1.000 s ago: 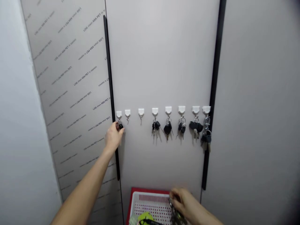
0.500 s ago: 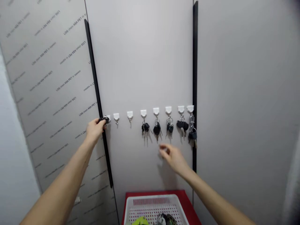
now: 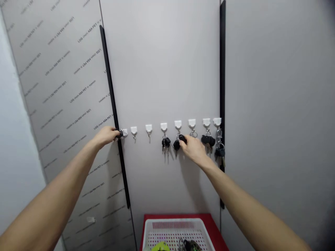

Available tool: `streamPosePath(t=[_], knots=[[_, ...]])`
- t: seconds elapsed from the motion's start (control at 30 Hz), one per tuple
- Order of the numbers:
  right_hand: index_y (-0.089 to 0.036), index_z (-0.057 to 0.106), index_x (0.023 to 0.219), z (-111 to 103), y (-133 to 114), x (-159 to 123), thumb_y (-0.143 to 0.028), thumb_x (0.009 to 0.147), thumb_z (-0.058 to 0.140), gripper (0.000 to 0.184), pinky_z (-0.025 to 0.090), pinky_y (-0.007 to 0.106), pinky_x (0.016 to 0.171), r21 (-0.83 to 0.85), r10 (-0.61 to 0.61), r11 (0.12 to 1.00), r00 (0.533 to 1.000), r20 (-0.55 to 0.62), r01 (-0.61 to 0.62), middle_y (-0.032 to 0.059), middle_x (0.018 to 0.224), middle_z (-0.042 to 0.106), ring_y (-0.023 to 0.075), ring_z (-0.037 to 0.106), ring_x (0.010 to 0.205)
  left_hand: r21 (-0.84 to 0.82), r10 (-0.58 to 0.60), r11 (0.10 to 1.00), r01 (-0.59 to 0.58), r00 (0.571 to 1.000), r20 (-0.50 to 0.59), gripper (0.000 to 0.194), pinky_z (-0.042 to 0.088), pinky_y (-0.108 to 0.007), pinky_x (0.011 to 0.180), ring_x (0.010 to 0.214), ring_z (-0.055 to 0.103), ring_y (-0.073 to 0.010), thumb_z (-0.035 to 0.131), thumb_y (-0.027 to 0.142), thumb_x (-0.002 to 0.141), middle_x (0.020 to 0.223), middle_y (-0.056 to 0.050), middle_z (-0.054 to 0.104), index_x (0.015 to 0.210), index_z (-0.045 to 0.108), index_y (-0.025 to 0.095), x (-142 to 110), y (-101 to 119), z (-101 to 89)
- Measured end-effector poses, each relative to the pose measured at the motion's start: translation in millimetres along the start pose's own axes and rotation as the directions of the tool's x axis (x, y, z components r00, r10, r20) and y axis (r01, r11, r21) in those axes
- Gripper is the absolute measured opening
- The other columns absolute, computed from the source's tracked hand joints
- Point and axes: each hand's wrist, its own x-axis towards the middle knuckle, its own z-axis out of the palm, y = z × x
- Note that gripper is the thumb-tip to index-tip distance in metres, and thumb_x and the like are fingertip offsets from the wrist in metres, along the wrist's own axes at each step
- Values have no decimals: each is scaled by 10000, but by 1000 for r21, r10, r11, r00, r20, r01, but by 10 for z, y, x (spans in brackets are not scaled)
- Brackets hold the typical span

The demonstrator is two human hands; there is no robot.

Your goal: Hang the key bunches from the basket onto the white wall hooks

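My left hand (image 3: 106,136) pinches a black-headed bunch of keys (image 3: 119,134), whose ring is at the leftmost white hook (image 3: 125,132); whether the ring hangs on it I cannot tell. My right hand (image 3: 194,149) is closed on a black-headed key (image 3: 182,139) beside another black key (image 3: 176,145) under the fifth hook (image 3: 178,124). Behind my right fingers, the keys below the sixth hook (image 3: 192,123) are hidden; just their ring shows. The second hook (image 3: 134,130) and third hook (image 3: 149,128) carry no keys.
More key bunches hang on the fourth hook (image 3: 163,127), the seventh hook (image 3: 206,122) and the rightmost hook (image 3: 217,121). Long black handles (image 3: 112,94) (image 3: 222,69) flank the white panel. Below, a white basket (image 3: 178,221) with keys stands on a red surface (image 3: 214,230).
My right hand has risen from below the hooks to the black keys and closed on one. My left hand stays at the leftmost hook with its keys. The view has shifted slightly.
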Motion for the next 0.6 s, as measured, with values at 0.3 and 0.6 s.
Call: streamPosePath(t=[0.3, 0.6], knots=[[-181, 525, 682, -226, -2, 125, -305, 703, 324, 237, 296, 211, 485, 112, -84, 990, 995, -51, 89, 38, 637, 575, 132, 489, 573, 459, 221, 876, -146, 969, -114, 313, 351, -261, 524, 678, 514, -218, 359, 231, 571, 753, -49, 584, 825, 543, 231, 1, 81, -20], [-169, 509, 666, -178, 22, 116, -311, 708, 318, 242, 312, 201, 495, 167, -107, 981, 994, 20, 102, 40, 655, 574, 117, 483, 545, 169, 173, 964, -207, 965, 196, 331, 356, -208, 462, 522, 507, -137, 330, 253, 597, 551, -2, 561, 852, 536, 207, -110, -66, -71]])
